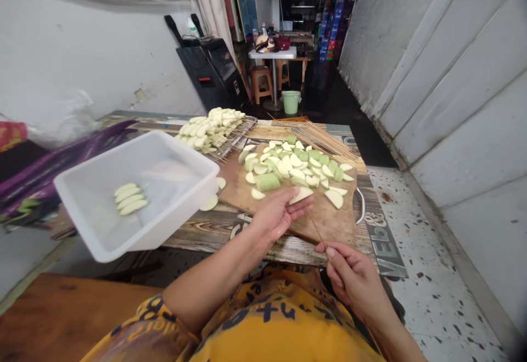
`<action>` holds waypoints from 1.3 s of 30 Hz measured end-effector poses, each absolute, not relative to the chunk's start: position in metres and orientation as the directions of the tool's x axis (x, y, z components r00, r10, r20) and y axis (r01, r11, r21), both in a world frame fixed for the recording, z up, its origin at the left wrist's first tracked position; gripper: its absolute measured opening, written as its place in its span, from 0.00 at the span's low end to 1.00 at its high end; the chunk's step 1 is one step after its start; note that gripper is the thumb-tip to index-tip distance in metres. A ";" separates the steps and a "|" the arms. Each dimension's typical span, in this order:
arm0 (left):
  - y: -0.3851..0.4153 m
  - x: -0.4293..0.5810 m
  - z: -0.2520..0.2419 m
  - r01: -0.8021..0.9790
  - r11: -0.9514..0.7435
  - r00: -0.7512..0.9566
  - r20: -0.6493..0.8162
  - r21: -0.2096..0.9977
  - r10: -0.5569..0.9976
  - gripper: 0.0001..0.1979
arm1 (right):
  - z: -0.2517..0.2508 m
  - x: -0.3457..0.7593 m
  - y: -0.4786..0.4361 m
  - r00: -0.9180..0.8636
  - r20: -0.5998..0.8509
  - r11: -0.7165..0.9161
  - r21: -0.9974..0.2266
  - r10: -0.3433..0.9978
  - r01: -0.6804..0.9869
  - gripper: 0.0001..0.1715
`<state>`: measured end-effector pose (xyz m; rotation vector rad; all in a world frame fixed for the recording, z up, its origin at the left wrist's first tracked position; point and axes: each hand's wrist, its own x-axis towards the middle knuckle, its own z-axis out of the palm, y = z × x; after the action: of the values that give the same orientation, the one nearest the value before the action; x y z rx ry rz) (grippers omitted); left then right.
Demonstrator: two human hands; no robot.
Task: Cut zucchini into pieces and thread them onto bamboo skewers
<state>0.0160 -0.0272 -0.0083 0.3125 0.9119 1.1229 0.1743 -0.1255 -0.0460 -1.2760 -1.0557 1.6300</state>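
Over the front edge of a wooden cutting board (242, 190), my left hand (279, 213) grips a pale half-round vegetable slice (301, 195) between thumb and fingers. My right hand (349, 271), lower and to the right, pinches a thin wooden skewer (316, 227). The skewer's upper end reaches the slice by my left fingers; whether it has pierced the slice I cannot tell. Many cut green-white slices (287, 165) lie piled on the board. At the left, a white plastic tub (168, 222) holds several slices (130, 199) lined up on a skewer.
Behind the board, a metal tray (242, 134) bears a heap of skewered slices (209, 128). Bare skewers (325, 141) lie at the table's back right. Purple eggplants (53, 159) are left of the tub. The board has a metal handle (361, 206) at its right.
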 end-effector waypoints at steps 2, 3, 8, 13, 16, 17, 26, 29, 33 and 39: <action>-0.027 0.016 -0.009 -0.637 0.425 0.123 -0.460 0.643 0.879 0.04 | -0.047 0.173 -0.124 -0.154 -0.337 -0.356 -0.927 0.929 -0.117 0.25; -0.027 0.017 -0.009 -0.637 0.419 0.119 -0.455 0.647 0.883 0.04 | -0.047 0.173 -0.123 -0.135 -0.327 -0.341 -0.934 0.935 -0.102 0.25; -0.027 0.018 -0.008 -0.636 0.409 0.106 -0.451 0.654 0.886 0.04 | -0.047 0.174 -0.120 -0.037 -0.104 -0.098 -0.986 0.994 0.134 0.21; -0.027 0.019 -0.006 -0.629 0.408 0.101 -0.451 0.661 0.887 0.04 | -0.047 0.175 -0.118 0.008 0.119 0.108 -0.921 0.993 0.374 0.17; -0.028 0.019 -0.005 -0.630 0.404 0.104 -0.444 0.663 0.890 0.04 | -0.046 0.173 -0.117 -0.002 0.086 0.082 -0.945 0.996 0.315 0.17; -0.029 0.019 -0.006 -0.632 0.402 0.108 -0.439 0.663 0.892 0.05 | -0.046 0.172 -0.116 -0.019 0.037 0.040 -0.966 0.999 0.255 0.17; -0.035 0.021 -0.012 -0.632 0.422 0.157 -0.426 0.650 0.891 0.06 | -0.052 0.167 -0.108 -0.242 -0.295 -0.362 -0.878 0.924 -0.313 0.17; -0.040 0.025 -0.012 -0.624 0.433 0.162 -0.434 0.650 0.886 0.07 | -0.052 0.165 -0.105 -0.213 -0.279 -0.335 -0.894 0.936 -0.298 0.18; -0.049 0.034 -0.017 -0.594 0.494 0.210 -0.470 0.635 0.857 0.06 | -0.051 0.160 -0.097 -0.136 -0.238 -0.266 -0.930 0.962 -0.254 0.18; -0.054 0.045 -0.030 -0.566 0.480 0.233 -0.429 0.670 0.873 0.05 | -0.052 0.156 -0.086 -0.055 -0.181 -0.188 -0.967 0.982 -0.170 0.19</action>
<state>0.0450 -0.0541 -0.0301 0.4171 0.8718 1.0278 0.1563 -0.0863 -0.0516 -1.1905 -1.0114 1.4518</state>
